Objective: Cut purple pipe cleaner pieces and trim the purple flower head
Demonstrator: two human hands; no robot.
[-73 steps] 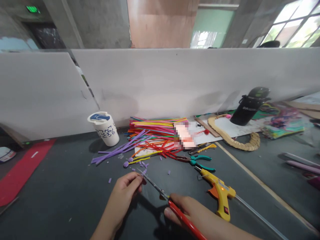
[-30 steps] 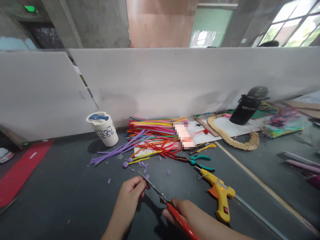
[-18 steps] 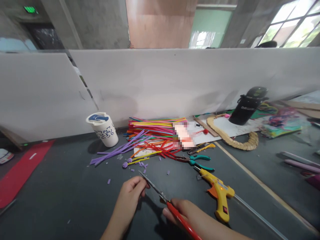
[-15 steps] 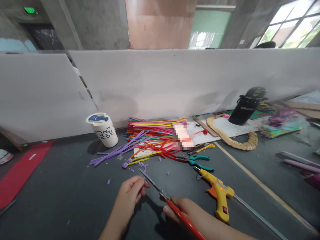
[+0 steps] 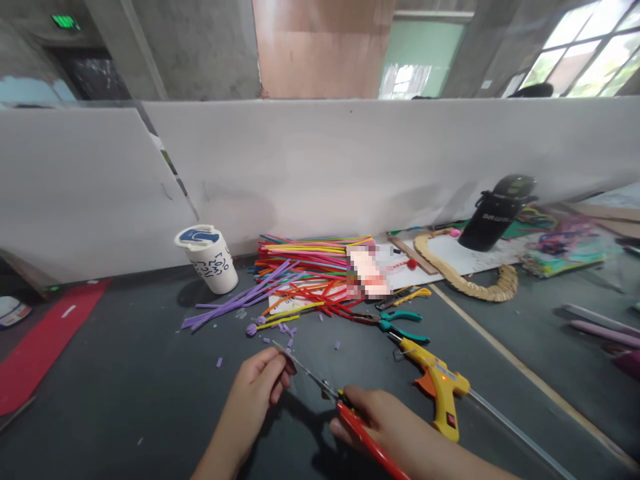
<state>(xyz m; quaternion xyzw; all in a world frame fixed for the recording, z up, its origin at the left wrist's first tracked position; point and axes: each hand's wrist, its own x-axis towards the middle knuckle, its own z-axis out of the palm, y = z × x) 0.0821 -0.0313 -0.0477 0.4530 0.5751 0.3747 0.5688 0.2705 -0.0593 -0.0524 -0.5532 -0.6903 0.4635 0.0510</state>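
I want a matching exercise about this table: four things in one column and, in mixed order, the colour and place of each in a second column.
1 scissors
2 glue gun
3 paper cup
4 pliers

A white, blue marks, near the white board
B teal handles, beyond the glue gun
C red handles, in the right hand
D yellow and orange, right of the right hand

Pairs: 1-C, 2-D, 3-A, 4-B

Red-handled scissors in the right hand, blade tips at the left hand, yellow glue gun nearby.
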